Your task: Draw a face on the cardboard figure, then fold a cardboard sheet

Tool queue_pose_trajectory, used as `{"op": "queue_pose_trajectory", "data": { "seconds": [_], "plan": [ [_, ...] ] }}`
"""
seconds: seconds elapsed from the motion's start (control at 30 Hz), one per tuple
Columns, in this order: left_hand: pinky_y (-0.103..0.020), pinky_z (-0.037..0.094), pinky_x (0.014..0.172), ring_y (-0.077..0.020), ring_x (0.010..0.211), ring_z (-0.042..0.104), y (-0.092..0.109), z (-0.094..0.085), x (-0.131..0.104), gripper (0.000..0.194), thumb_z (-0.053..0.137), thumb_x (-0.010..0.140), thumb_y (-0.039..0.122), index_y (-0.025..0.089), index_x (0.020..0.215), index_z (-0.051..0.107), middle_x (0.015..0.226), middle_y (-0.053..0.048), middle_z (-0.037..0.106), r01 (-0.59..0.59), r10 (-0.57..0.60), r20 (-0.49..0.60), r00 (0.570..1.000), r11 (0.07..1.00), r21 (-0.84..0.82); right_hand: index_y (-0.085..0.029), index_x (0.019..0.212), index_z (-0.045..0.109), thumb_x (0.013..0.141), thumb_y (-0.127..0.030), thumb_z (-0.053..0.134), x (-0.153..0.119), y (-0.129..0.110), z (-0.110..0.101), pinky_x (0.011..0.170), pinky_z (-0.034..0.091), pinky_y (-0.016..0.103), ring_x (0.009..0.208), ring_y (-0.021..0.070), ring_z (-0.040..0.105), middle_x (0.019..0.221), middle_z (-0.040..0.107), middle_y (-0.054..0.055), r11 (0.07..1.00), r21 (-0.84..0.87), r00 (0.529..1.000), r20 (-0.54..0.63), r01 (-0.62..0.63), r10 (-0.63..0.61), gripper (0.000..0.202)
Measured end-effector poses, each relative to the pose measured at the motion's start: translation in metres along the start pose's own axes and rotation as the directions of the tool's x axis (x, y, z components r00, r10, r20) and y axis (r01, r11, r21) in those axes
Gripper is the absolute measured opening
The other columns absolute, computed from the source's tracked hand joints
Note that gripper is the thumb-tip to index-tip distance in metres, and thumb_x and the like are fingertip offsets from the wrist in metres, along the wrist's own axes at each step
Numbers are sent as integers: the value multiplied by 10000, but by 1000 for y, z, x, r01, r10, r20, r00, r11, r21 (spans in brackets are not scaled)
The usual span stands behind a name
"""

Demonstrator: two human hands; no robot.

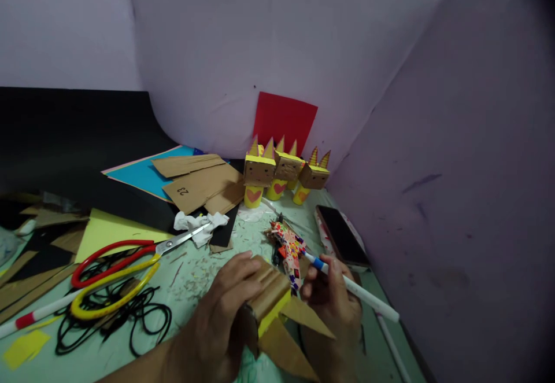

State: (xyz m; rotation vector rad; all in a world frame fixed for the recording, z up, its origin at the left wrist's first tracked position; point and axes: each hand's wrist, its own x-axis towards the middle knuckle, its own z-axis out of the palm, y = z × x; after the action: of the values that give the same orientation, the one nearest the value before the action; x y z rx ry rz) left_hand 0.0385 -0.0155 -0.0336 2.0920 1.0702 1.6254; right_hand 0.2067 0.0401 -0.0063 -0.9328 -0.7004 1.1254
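Gripping in the left hand a small brown cardboard box with a strip of bright yellow along one edge, low in the middle of the view, with fingers bent over its top. Jutting from its yellow side toward the right, two pointed brown cardboard flaps. Pinching in the right hand, between thumb and fingers, a slim white marker with a blue band, slanted with the banded end up and to the left. Too crowded there to tell any contact between the right hand and the flaps. Just beyond both hands, on the pale green table, a multicoloured floral-patterned object, perhaps a glue gun. Farther back, a group of yellow cylinder figures with brown box heads and pointed ears, in front of an upright red paper sheet. Lying to their right, a dark-screened phone. Over on the left, scissors with one red and one yellow handle, with blades across a crumpled white tissue and handles over tangled black cord. Behind these, loose flat brown cardboard pieces overlapping a blue sheet.
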Motion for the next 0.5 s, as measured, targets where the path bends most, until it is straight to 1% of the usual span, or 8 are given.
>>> {"op": "queue_pose_trajectory", "data": {
  "seconds": [0.1, 0.17, 0.27, 0.33, 0.37, 0.4, 0.47, 0.5],
  "plan": [
    [-523, 326, 1106, -329, 1357, 375, -1, -3, 1, 769, 564, 758, -30, 371, 1387, 379, 1388, -78, 518, -85, 85, 8, 996, 996, 24, -196, 814, 593, 659, -547, 750, -1, -1, 4, 334, 383, 143, 349, 62, 484, 524, 599, -65, 1000, -3, 999, -33, 26, -26, 415],
    [-512, 339, 1105, -316, 1354, 382, -2, -5, 2, 757, 568, 777, -10, 369, 1400, 367, 1394, -75, 510, -120, 120, 9, 993, 991, 60, -196, 803, 598, 637, -550, 764, -3, -3, 7, 343, 386, 131, 358, 56, 484, 516, 596, -68, 1000, 14, 998, -57, 23, -22, 425],
    [-480, 359, 1101, -297, 1362, 362, -6, -5, 2, 636, 498, 839, 30, 272, 1409, 358, 1423, -98, 452, -260, 259, 23, 966, 959, 113, -194, 793, 607, 627, -554, 772, -5, -4, 9, 348, 389, 131, 366, 58, 489, 515, 595, -69, 1000, 10, 999, -50, 18, -18, 430],
    [-456, 359, 1104, -289, 1371, 336, -7, -4, 1, 562, 441, 871, 57, 203, 1403, 335, 1425, -121, 416, -320, 317, 44, 947, 937, 138, -193, 790, 613, 646, -552, 763, -5, -5, 9, 354, 388, 134, 364, 55, 484, 519, 593, -70, 1000, -5, 999, -37, 29, -29, 415],
    [-436, 360, 1105, -281, 1372, 331, -7, -3, 1, 539, 427, 880, 74, 186, 1397, 320, 1420, -128, 412, -318, 313, 58, 948, 936, 150, -191, 791, 617, 655, -549, 758, -5, -4, 9, 357, 388, 136, 364, 54, 482, 522, 593, -69, 999, -14, 999, -30, 30, -31, 409],
    [-412, 366, 1102, -267, 1368, 338, -7, -2, 0, 525, 421, 886, 89, 183, 1390, 307, 1413, -132, 416, -275, 270, 52, 961, 946, 172, -189, 791, 619, 660, -547, 756, -5, -4, 9, 360, 392, 140, 366, 54, 482, 525, 594, -68, 999, -20, 999, -27, 32, -33, 405],
    [-385, 403, 1069, -251, 1324, 403, -6, 0, 0, 501, 413, 888, 127, 178, 1375, 306, 1371, -146, 460, -175, 178, 7, 984, 956, 234, -185, 784, 617, 657, -551, 756, -4, -2, 8, 355, 390, 146, 364, 57, 478, 525, 593, -65, 999, -26, 999, -36, 35, -36, 411],
    [-385, 434, 1036, -252, 1283, 451, -5, 1, 2, 497, 413, 882, 141, 176, 1367, 312, 1334, -153, 494, -150, 155, 4, 988, 950, 275, -183, 788, 617, 662, -554, 752, -4, -2, 8, 353, 388, 149, 370, 60, 483, 532, 598, -61, 999, -34, 999, -39, 33, -35, 415]
  ]
}}
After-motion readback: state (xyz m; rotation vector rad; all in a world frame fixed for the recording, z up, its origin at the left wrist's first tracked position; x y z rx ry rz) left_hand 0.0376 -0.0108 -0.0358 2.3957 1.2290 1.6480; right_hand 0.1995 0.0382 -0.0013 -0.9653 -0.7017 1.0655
